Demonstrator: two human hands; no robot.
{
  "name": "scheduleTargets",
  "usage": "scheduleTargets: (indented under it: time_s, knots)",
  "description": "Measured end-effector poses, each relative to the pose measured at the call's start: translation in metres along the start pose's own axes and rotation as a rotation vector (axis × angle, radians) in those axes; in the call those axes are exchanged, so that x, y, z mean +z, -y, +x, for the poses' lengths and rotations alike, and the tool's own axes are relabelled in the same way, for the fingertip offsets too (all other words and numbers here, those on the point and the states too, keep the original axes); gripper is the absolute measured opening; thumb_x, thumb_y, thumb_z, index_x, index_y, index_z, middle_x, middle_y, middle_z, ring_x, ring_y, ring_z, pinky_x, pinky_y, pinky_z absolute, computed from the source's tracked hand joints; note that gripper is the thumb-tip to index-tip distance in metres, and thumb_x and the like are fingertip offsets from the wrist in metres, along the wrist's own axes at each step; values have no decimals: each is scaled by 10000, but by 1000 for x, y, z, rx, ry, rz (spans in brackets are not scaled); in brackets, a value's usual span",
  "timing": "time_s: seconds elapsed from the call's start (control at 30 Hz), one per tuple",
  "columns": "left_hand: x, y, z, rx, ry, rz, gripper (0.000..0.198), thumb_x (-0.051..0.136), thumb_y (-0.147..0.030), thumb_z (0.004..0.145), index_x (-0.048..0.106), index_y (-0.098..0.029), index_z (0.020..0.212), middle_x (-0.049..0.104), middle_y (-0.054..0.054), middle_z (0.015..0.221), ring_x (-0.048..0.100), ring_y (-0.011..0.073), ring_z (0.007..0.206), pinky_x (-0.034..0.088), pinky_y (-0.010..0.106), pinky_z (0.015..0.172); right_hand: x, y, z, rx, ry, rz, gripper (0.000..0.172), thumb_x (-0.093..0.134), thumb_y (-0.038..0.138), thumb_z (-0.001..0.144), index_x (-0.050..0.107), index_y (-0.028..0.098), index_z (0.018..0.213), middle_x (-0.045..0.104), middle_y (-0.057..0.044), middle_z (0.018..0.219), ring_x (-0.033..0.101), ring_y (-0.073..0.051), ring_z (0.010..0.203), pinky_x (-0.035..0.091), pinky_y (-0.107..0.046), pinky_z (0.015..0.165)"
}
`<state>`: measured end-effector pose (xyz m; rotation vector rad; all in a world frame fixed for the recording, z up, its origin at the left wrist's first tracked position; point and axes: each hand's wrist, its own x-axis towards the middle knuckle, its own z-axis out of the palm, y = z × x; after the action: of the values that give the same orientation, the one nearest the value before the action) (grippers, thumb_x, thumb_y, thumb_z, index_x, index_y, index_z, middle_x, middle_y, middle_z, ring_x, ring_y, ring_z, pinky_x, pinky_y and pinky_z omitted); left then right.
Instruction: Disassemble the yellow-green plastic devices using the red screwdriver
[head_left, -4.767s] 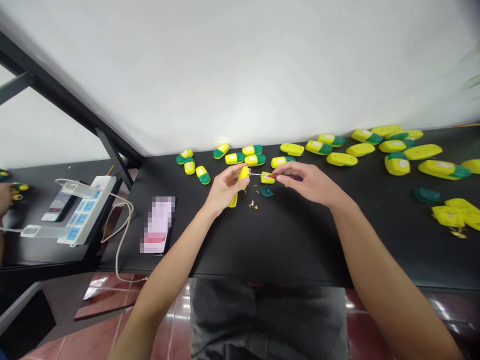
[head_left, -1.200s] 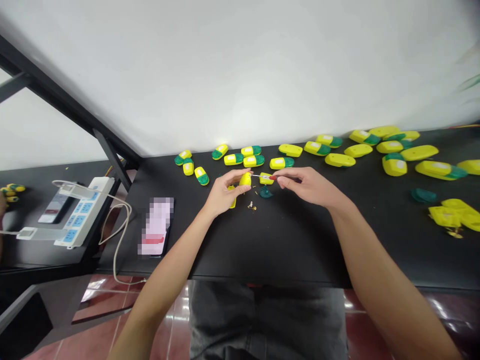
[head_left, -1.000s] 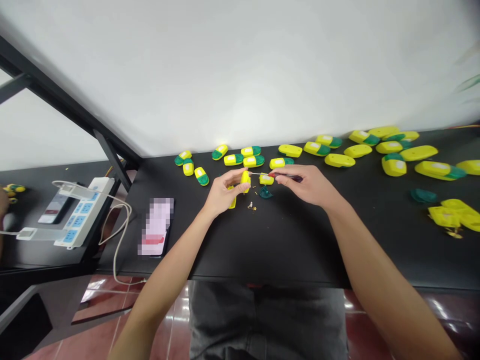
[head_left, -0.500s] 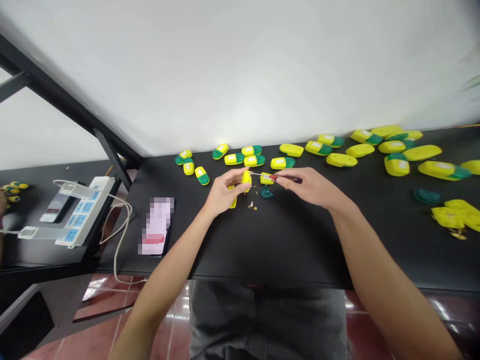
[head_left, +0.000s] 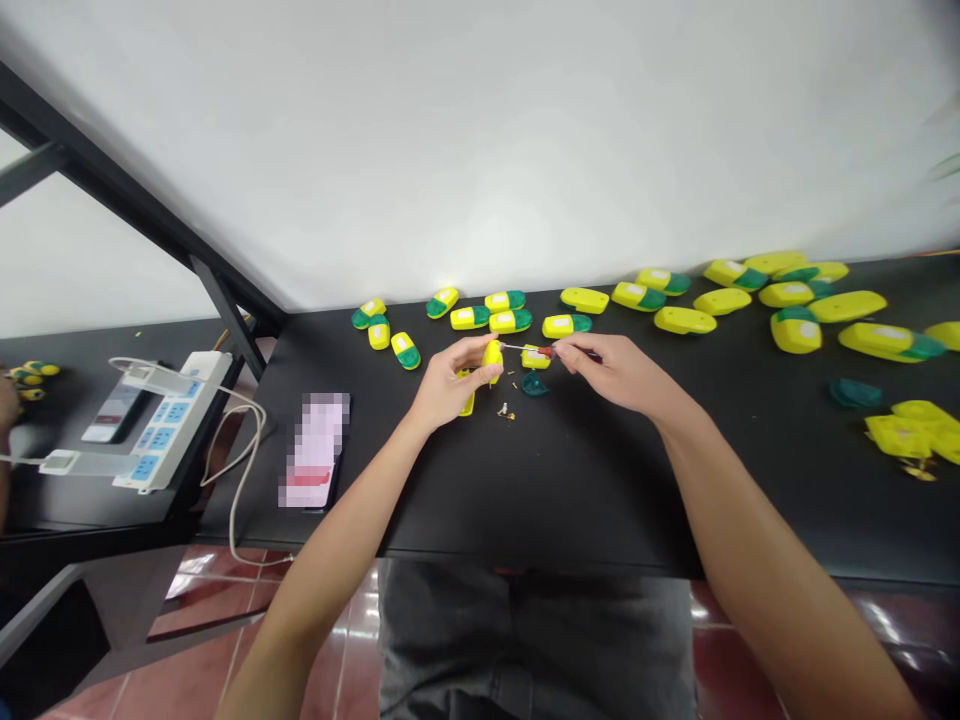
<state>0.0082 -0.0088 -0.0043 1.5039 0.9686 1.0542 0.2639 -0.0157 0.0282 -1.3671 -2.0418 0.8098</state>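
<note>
My left hand (head_left: 452,380) is closed round a small yellow plastic casing (head_left: 492,361), held up just above the table. In my right hand (head_left: 611,366) is a screwdriver (head_left: 541,350) with a red and black handle, its shaft pointing left. The tip meets the right side of the casing. Below the shaft lie a yellow piece with a white label (head_left: 535,358) and a dark green translucent cover (head_left: 535,384). Another yellow part (head_left: 467,398) lies partly under my left hand. Small screws and metal bits (head_left: 505,411) are scattered close by.
Several yellow-and-green devices (head_left: 510,321) line the wall side of the black table (head_left: 570,490). Loose yellow shells (head_left: 900,437) and a green cover (head_left: 855,392) lie at right. At left are a phone (head_left: 319,450), a white cable (head_left: 247,480) and a power strip (head_left: 174,420). A person's hand (head_left: 7,400) shows at the far left edge.
The casing and screwdriver keep nearly the same position. My right-hand fingers have shifted slightly on the screwdriver handle, covering more of it.
</note>
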Motion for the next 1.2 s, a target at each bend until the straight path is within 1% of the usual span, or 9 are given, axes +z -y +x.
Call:
scheduleTargets:
  time_s: [0.13, 0.33, 0.4, 0.57, 0.73, 0.87, 0.93, 1.07, 1.2]
  knots:
    - [0, -1, 0, -4, -4, -5, 568, 855, -444, 793, 721, -202, 1289, 776, 97, 1204, 735, 254, 1104, 548, 431, 1055, 3, -5, 2, -21, -53, -19, 317, 493, 456, 960, 685, 216, 879, 714, -57, 817, 604, -208, 707, 445, -321, 662]
    - [-1, -1, 0, -6, -13, -32, 570, 859, -464, 786, 724, -207, 1276, 763, 104, 1252, 727, 264, 1133, 554, 435, 1051, 8, -9, 3, -92, -152, 1, 241, 575, 418, 934, 719, 228, 966, 761, -81, 989, 677, -246, 836, 512, -368, 768]
    - [-1, 0, 0, -9, -16, -38, 565, 858, -463, 787, 724, -210, 1274, 758, 103, 1269, 723, 266, 1147, 554, 435, 1052, 7, -8, 2, -66, -123, 17, 260, 577, 448, 937, 716, 230, 954, 764, -79, 982, 680, -250, 844, 516, -368, 765]
    - [0, 1, 0, -1, 4, 8, 557, 848, -456, 798, 724, -212, 1283, 762, 96, 1253, 717, 265, 1159, 535, 440, 1080, 2, -7, 0, 38, 67, 35, 442, 437, 540, 1002, 646, 226, 771, 743, -64, 843, 650, -225, 765, 494, -338, 702]
    - [-1, 1, 0, -7, 20, 22, 566, 837, -465, 808, 714, -211, 1298, 770, 97, 1222, 730, 259, 1115, 544, 438, 1062, 2, -10, 0, 3, -18, 138, 328, 595, 526, 927, 733, 229, 933, 775, -67, 957, 699, -250, 876, 540, -378, 810]
    - [-1, 2, 1, -6, 8, 17, 564, 844, -461, 799, 718, -210, 1288, 762, 98, 1245, 715, 267, 1161, 534, 439, 1078, 3, -10, 0, -2, -100, 197, 285, 680, 506, 863, 724, 238, 951, 787, -77, 1040, 724, -283, 938, 556, -443, 889]
    - [0, 3, 1, -11, 9, 18, 568, 847, -458, 795, 719, -203, 1286, 762, 102, 1243, 715, 268, 1156, 534, 442, 1073, 2, -9, 0, 13, -83, 165, 303, 638, 524, 893, 715, 235, 945, 784, -76, 1015, 716, -276, 919, 554, -428, 859]
    - [1, 3, 1, -23, 11, 7, 588, 851, -467, 787, 717, -199, 1292, 766, 106, 1231, 725, 263, 1118, 546, 439, 1048, -1, -9, -1, 37, 23, 53, 390, 488, 518, 981, 677, 225, 807, 757, -64, 855, 681, -241, 819, 528, -374, 772]
    - [0, 3, 1, -31, -2, -9, 599, 856, -486, 776, 719, -202, 1285, 755, 108, 1262, 706, 273, 1182, 529, 443, 1079, 1, -9, -1, -6, -32, 150, 267, 619, 474, 912, 722, 230, 948, 785, -71, 1005, 712, -253, 910, 546, -391, 837]
